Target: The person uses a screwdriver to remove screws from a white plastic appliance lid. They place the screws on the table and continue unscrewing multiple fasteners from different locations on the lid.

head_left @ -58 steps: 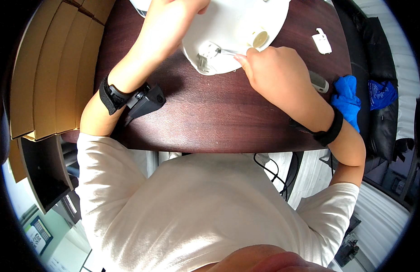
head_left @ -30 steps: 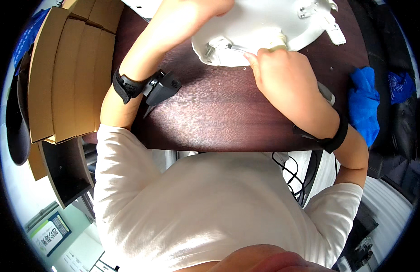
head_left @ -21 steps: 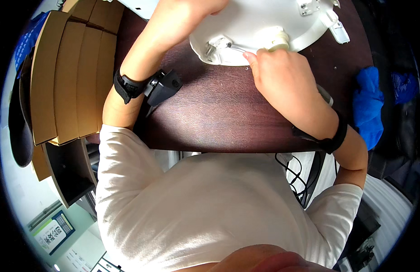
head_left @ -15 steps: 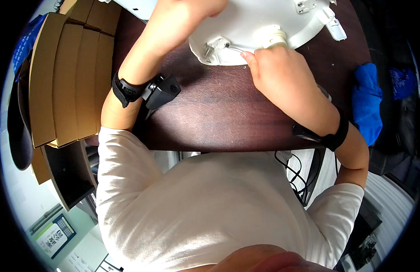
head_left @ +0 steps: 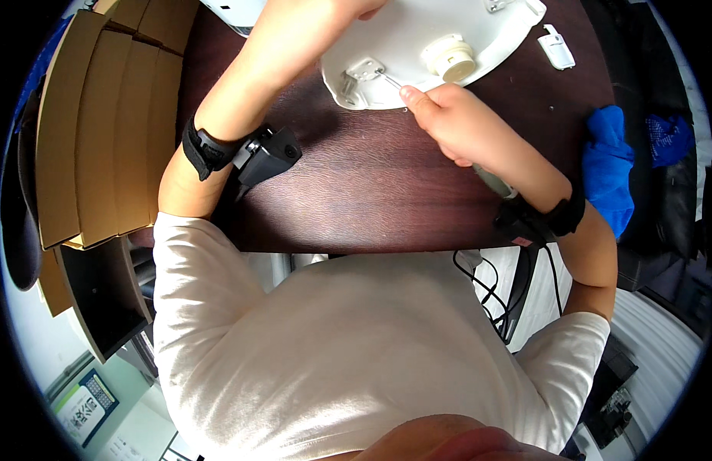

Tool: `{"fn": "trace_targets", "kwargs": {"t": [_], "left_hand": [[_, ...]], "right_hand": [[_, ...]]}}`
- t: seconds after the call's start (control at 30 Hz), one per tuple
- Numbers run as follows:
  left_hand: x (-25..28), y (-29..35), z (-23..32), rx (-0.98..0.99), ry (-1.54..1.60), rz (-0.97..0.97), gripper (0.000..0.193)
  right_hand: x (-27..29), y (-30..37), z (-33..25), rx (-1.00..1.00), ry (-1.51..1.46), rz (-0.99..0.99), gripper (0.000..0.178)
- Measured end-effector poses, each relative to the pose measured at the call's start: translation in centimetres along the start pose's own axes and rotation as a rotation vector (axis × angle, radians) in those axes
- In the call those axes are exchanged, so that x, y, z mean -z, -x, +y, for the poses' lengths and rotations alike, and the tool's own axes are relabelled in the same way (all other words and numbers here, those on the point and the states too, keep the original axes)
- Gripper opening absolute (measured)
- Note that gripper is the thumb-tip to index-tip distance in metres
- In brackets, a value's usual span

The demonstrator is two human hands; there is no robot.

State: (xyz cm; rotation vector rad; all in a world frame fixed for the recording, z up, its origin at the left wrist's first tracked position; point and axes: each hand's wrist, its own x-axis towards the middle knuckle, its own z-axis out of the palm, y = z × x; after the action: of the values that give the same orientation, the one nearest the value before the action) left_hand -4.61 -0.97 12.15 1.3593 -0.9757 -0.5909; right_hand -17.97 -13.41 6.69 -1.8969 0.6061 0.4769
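Note:
My right hand is closed round a screwdriver. Its thin metal shaft slants to a small screw plate near the corner of a white plastic shell. Below my palm shows a pale, greenish piece, apparently its handle. A round cream-coloured fitting stands out from the shell beside my fingers. At the top edge, my left hand is over the shell's left side; its fingers are mostly out of the picture, so its grip is hidden.
A small white plastic piece lies on the dark wooden table, right of the shell. Blue cloth is at the right edge. Cardboard boxes stand at the left. A black device is strapped to my left wrist. Cables hang below the table.
The shell has turned or tilted a little, so its round fitting shows more fully. My right hand sits slightly lower and left, the screwdriver tip still at the same plate.

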Motion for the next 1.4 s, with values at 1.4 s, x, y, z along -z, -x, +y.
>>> {"fn": "trace_targets", "kwargs": {"t": [1.4], "left_hand": [[0.3, -0.2, -0.9, 0.025, 0.074, 0.097, 0.047]], "right_hand": [[1.0, 0.1, -0.4, -0.036, -0.034, -0.168, 0.051]]}}
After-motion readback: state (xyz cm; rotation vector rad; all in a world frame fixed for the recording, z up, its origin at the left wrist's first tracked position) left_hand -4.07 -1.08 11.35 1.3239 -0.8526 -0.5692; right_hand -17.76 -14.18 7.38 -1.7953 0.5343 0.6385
